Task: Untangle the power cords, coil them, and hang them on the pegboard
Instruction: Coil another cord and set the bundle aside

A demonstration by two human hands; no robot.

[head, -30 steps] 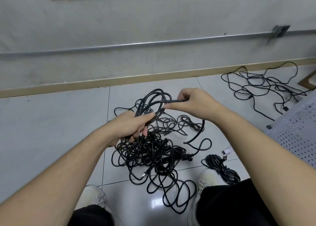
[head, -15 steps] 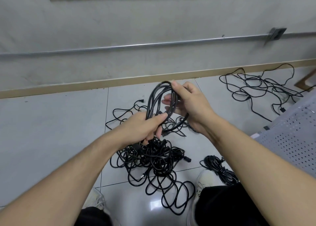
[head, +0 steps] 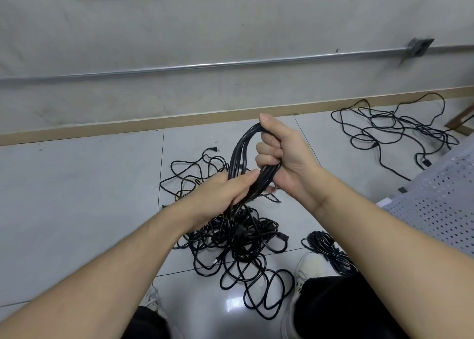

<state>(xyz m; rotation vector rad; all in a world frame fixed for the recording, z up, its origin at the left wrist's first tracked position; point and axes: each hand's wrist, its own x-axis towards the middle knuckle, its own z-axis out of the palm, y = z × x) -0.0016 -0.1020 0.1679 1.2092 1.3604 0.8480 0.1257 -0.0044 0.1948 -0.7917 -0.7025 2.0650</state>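
The right hand [head: 283, 156] is closed in a fist round the top of a looped bundle of black rubber power cord [head: 239, 153], thumb up, while the left hand [head: 225, 195] just below it clamps the bundle's lower end, thumb laid along the strands. Under both hands a tangled heap of black power cords [head: 238, 243] sprawls on the glossy white tiled floor [head: 84, 200] (one strand runs up from it into the left hand). A tied black coil [head: 328, 251] lies below the right wrist, another loose black tangle [head: 395, 130] well to its right, near a white perforated metal pegboard [head: 436, 205].
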